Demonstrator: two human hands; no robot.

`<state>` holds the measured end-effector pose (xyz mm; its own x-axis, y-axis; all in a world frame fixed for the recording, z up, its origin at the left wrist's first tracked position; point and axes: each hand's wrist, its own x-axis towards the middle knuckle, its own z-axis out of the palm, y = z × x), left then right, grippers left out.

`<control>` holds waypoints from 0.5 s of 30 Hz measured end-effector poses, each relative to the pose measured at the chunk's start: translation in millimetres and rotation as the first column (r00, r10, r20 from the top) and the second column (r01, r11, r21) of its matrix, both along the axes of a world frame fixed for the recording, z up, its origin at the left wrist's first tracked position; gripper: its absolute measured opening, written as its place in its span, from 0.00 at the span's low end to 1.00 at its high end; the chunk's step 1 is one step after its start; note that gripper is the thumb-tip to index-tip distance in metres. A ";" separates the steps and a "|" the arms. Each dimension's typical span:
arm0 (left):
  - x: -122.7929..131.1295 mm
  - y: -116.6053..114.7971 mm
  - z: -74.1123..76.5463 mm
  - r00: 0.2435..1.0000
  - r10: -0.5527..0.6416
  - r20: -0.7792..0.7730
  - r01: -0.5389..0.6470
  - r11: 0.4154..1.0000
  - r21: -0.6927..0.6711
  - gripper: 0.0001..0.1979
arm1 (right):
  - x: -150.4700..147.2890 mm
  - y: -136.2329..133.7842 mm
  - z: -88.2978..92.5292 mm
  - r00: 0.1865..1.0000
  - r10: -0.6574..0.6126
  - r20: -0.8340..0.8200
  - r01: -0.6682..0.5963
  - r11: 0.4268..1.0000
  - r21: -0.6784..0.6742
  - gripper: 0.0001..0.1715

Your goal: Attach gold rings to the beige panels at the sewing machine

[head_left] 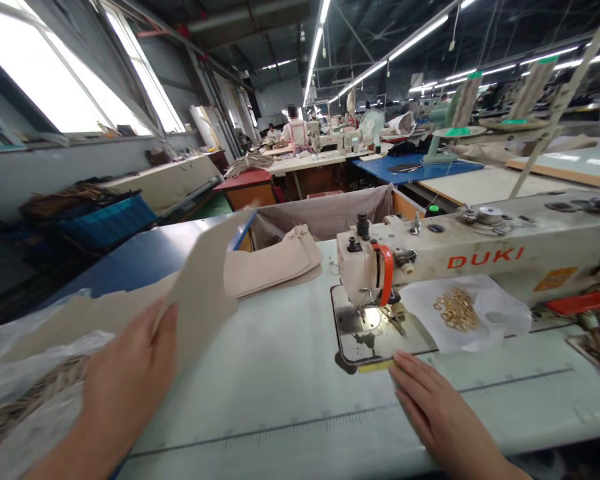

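Note:
My left hand [125, 373] is closed on the edge of a beige fabric piece [205, 287], raised above the table and blurred. My right hand [435, 407] lies flat with fingers stretched out, its tips by the front edge of the metal bed plate [350, 340] of a white sewing machine [420, 257]. Under the machine's arm, small gold metal rings [457, 310] are heaped on a white sheet [510, 317]. Behind the raised piece lies a stack of similar beige pieces [275, 263].
A ruler scale [330, 421] runs along the front of the pale green table [260, 373]. At left, plastic bags [45, 400] hold beige strips. A cloth-lined bin [330, 213] stands behind the table. Thread cones [467, 103] stand at upper right; a person [296, 133] sits farther back.

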<state>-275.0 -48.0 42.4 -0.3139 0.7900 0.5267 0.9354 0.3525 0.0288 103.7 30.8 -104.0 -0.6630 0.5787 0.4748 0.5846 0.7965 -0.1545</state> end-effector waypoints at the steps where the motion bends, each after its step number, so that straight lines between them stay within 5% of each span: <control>1: 2.0 27.4 19.5 1.000 0.019 -0.015 -0.019 1.000 -0.004 0.23 | 0.6 1.0 0.1 1.000 0.012 0.008 -0.012 0.999 0.039 0.20; 3: 7.7 83.1 38.3 0.999 -0.025 -0.030 0.022 0.996 -0.092 0.24 | 1.9 3.7 0.5 0.999 0.030 0.022 -0.033 0.993 0.117 0.19; 4: 9.8 108.5 36.2 0.999 -0.028 -0.028 0.025 0.992 -0.121 0.24 | 2.3 5.3 0.8 0.999 0.037 0.030 -0.041 0.987 0.153 0.19; 7: 10.2 162.6 -5.8 1.000 -0.012 0.021 0.017 0.971 -0.239 0.22 | 2.7 10.9 0.9 0.997 0.058 0.058 -0.071 0.964 0.255 0.19; 11: 7.4 182.1 -78.0 0.996 0.004 0.092 0.029 0.937 -0.347 0.18 | 2.4 18.2 0.1 0.990 0.095 0.101 -0.126 0.924 0.362 0.19; 13: 5.0 180.0 -95.4 0.994 0.012 0.110 0.028 0.937 -0.349 0.23 | 2.9 20.4 0.2 0.988 0.101 0.113 -0.138 0.914 0.381 0.19; 15: -2.7 174.9 -96.3 0.993 0.027 0.114 0.013 0.944 -0.329 0.27 | 3.6 21.3 0.6 0.988 0.107 0.111 -0.142 0.914 0.381 0.20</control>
<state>-277.7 126.9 -53.9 -0.3633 0.9104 0.1980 0.9300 0.3671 0.0181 107.3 52.1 -103.4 -0.7662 0.2716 0.5824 0.4739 0.8509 0.2267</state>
